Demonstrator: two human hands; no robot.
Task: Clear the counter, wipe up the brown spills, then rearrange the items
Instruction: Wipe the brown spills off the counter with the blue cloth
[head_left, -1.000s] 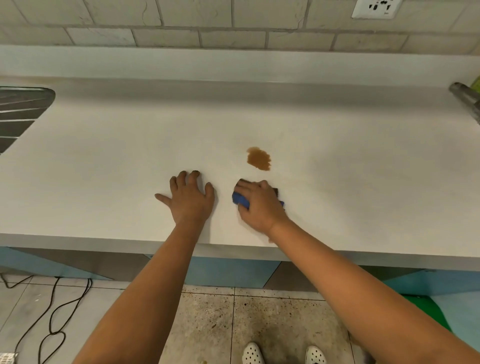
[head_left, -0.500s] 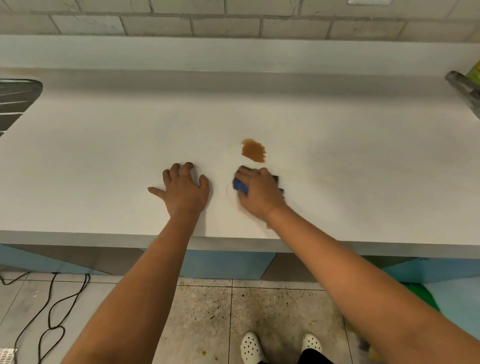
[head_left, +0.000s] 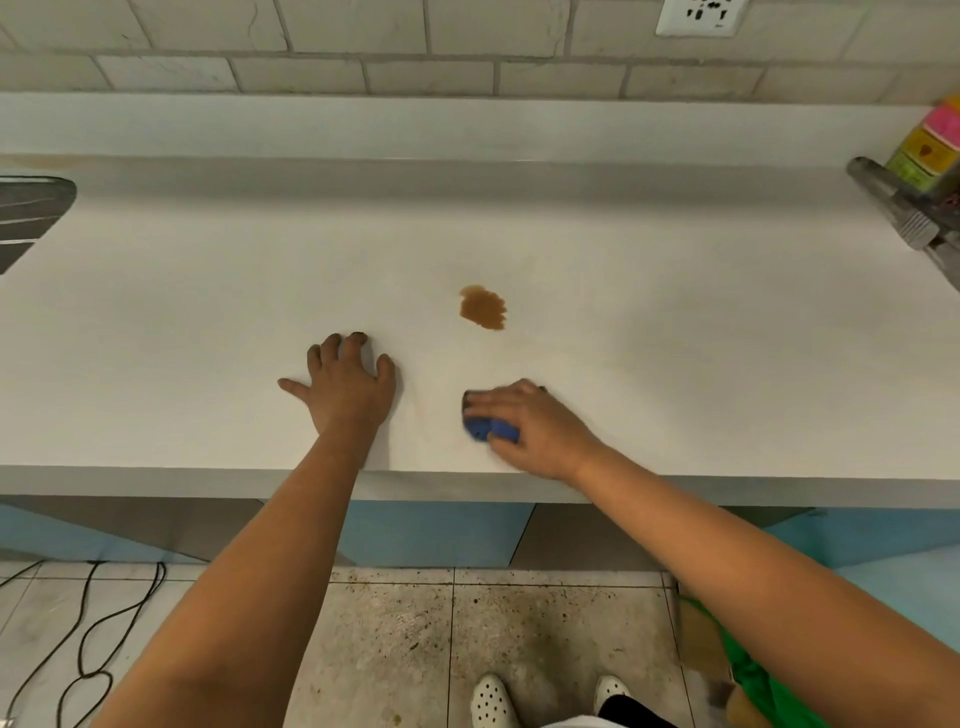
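Spill (head_left: 482, 307) was seen on the counter (head_left: 675, 332) at twelve o'clock from the right hand (head_left: 524, 427), nearer it, clamped on a blue cloth (head_left: 489, 429); the left hand (head_left: 347, 385) was laid flat, fingers spread

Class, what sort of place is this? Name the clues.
Probably a kitchen: a long white counter against a tiled wall, a wall socket above it, and a brown spill being wiped with a blue cloth.
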